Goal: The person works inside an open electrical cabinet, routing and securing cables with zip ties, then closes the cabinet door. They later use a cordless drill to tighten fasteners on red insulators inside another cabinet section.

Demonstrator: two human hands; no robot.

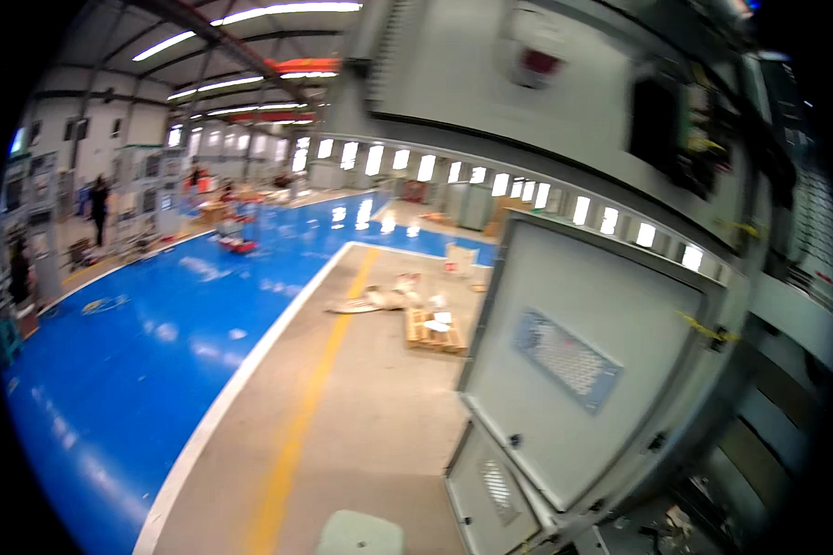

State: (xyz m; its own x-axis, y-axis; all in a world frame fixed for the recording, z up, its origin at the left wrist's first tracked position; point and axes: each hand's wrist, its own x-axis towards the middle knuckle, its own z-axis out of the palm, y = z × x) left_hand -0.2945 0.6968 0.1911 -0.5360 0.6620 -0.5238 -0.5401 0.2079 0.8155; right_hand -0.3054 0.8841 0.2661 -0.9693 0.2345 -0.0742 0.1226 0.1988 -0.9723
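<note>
Neither of my hands shows in the head view. On the right stands a tall grey metal cabinet with its doors swung out. Its middle door (565,268) carries a pale perforated plate (569,359) and has a yellow-green wire (708,328) by its hinge side. Below hangs a smaller door (491,495) with a slotted vent. An upper door panel (472,83) fills the top right, with dark parts (680,129) beside it, blurred. Loose small items (671,527) lie at the cabinet's bottom, too blurred to name.
A pale green stool top (361,535) sits at the lower edge. A wooden pallet (435,333) and crumpled brown packing material (379,298) lie on the beige floor. Past a yellow line (305,425) runs a glossy blue floor (157,351). A person (99,211) stands far left near cabinet frames.
</note>
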